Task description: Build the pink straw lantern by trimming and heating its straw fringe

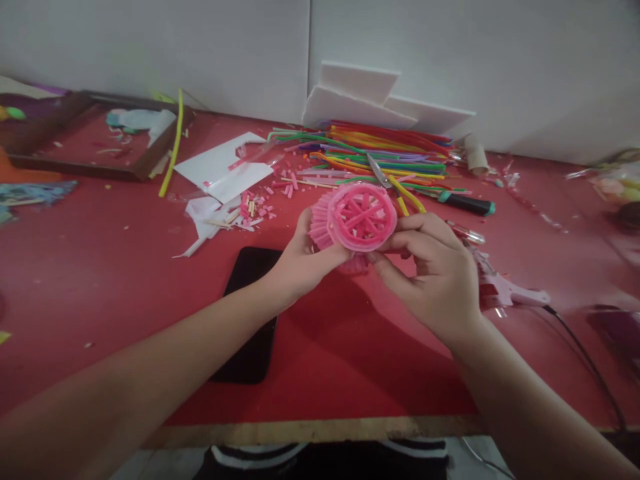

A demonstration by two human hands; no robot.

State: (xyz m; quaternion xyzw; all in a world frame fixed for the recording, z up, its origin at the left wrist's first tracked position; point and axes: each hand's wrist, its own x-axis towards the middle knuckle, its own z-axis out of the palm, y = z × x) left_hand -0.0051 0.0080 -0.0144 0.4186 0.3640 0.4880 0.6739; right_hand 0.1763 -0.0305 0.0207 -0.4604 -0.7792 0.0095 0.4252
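A pink craft piece (363,217) is held up above the red table, its round, spoked face turned toward me. Ruffled pink material spreads out behind the disc on the left and below. My left hand (313,257) is closed on the left side of the piece, with the thumb along its lower edge. On the right, my right hand (430,267) pinches the lower right edge between thumb and fingers. Part of the ruffled material is hidden by the disc and the fingers.
Beyond the hands lie pipe cleaners (390,150), scissors (377,170) and pink scraps (255,208). A black phone (250,347) is under my left forearm. A pink glue gun (510,291) with a cord is at right; a brown frame (75,167) stands far left.
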